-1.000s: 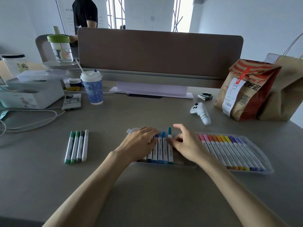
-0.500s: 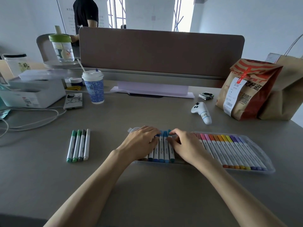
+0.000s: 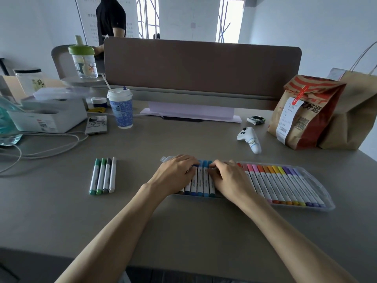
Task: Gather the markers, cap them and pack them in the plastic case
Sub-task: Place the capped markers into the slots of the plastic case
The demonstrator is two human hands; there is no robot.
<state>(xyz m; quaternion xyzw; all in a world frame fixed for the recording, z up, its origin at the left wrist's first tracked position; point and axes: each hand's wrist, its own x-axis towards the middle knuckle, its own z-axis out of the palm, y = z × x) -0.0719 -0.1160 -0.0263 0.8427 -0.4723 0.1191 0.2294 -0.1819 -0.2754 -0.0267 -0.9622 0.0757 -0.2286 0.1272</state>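
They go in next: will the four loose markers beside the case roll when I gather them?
Likely yes: the four loose markers look slim and round on a smooth table. Probably light and stiff, being thin plastic barrels.

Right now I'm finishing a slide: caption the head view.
Left hand and right hand rest on blue markers in the plastic case; four loose markers lie on the desk.
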